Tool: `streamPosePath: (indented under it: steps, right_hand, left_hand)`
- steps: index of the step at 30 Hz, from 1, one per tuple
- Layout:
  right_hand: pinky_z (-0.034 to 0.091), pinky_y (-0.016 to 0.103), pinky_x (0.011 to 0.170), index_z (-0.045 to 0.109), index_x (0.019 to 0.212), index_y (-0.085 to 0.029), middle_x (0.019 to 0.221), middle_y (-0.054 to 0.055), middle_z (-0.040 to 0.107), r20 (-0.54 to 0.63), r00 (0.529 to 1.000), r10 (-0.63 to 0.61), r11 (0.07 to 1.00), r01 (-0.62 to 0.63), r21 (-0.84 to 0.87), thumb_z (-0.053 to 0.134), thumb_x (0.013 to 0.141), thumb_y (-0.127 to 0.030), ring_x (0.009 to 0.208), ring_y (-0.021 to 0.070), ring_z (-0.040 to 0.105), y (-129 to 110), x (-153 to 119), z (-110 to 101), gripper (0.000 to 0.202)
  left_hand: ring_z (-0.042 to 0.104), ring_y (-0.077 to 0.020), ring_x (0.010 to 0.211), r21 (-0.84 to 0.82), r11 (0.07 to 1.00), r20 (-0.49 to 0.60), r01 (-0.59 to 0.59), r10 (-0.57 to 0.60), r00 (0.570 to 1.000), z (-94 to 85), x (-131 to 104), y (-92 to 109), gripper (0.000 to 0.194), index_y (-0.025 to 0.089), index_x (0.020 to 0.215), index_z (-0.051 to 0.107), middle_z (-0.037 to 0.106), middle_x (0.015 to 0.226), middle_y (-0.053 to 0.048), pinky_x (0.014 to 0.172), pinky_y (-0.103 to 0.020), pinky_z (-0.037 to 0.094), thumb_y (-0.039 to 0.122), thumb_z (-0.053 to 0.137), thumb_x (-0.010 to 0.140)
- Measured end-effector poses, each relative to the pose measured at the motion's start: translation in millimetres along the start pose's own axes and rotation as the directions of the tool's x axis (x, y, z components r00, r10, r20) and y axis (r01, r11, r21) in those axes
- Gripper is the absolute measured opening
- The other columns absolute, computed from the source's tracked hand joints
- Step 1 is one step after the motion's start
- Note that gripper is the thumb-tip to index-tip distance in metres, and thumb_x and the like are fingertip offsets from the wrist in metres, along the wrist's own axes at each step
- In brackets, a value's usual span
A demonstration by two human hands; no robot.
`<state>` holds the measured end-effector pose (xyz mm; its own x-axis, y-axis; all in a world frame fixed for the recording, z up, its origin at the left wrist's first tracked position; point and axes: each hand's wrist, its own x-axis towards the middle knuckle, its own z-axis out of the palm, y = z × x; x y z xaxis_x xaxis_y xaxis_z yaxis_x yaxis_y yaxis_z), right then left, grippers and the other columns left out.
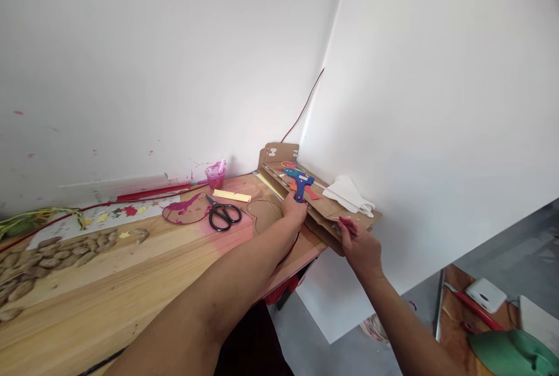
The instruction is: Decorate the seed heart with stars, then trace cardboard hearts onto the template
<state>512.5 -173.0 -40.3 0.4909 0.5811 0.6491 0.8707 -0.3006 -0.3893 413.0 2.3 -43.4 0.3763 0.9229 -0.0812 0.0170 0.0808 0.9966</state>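
Note:
My left hand is closed around the lower end of the handle of a blue glue gun, above a stack of folded cardboard. The gun's nozzle points to the left. At the stack's right end, my right hand has its fingers, stained red at the tips, pinched together over the cardboard edge. A thin pale strip shows by those fingertips, but I cannot make out what they grip. White paper lies on the stack just behind my right hand. Red paper scraps rest under the glue gun.
Black-handled scissors, a yellow strip and a pink-stained cup are on the wooden table. Peanuts lie at left. White walls meet behind the cardboard. A green object sits at lower right.

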Motion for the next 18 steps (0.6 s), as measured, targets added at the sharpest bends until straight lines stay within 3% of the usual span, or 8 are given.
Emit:
streamPosePath:
  steps: [6, 14, 16, 18]
  right_hand:
    - [0.057, 0.035, 0.067, 0.076, 0.101, -0.023, 0.091, 0.005, 0.082, -0.031, 0.999, 0.024, 1.000, -0.024, 0.006, 0.056, 0.093, -0.042, 0.085, 0.0287, 0.079, 6.4, 0.9, -3.5, 0.028]
    - [0.058, 0.036, 0.067, 0.077, 0.099, -0.022, 0.087, 0.007, 0.082, -0.086, 0.993, 0.076, 0.995, -0.069, 0.079, 0.061, 0.089, -0.043, 0.084, 0.0306, 0.079, 9.4, 0.0, -5.5, 0.029]
    - [0.058, 0.037, 0.069, 0.077, 0.101, -0.020, 0.086, 0.009, 0.082, -0.102, 0.990, 0.101, 0.991, -0.091, 0.102, 0.061, 0.089, -0.045, 0.085, 0.0318, 0.079, 8.7, -2.2, -4.7, 0.032]
    - [0.059, 0.037, 0.073, 0.077, 0.103, -0.020, 0.089, 0.010, 0.082, -0.114, 0.986, 0.119, 0.985, -0.103, 0.139, 0.059, 0.091, -0.046, 0.087, 0.0304, 0.079, 7.2, -4.4, -4.7, 0.034]
  left_hand:
    - [0.065, -0.0254, 0.110, 0.055, 0.998, -0.012, -0.034, 0.035, 0.999, -10.1, -7.5, 16.2, 0.039, 0.018, 0.130, 0.060, 0.063, 0.130, -0.011, 0.092, -0.047, 0.057, 0.037, 0.065, 0.096]
    - [0.066, -0.0243, 0.107, 0.025, 0.997, -0.020, -0.076, 0.077, 0.997, -49.2, -29.4, 38.9, 0.037, 0.017, 0.128, 0.061, 0.064, 0.127, -0.011, 0.089, -0.045, 0.058, 0.037, 0.064, 0.097]
    - [0.067, -0.0216, 0.099, 0.001, 0.995, -0.037, -0.098, 0.098, 0.994, -60.8, -37.3, 44.3, 0.032, 0.016, 0.122, 0.063, 0.066, 0.119, -0.009, 0.084, -0.042, 0.059, 0.036, 0.064, 0.097]
    - [0.066, -0.0167, 0.083, -0.029, 0.992, -0.061, -0.120, 0.118, 0.991, -73.0, -44.8, 49.8, 0.020, 0.015, 0.106, 0.066, 0.068, 0.098, -0.004, 0.074, -0.033, 0.057, 0.026, 0.071, 0.090]
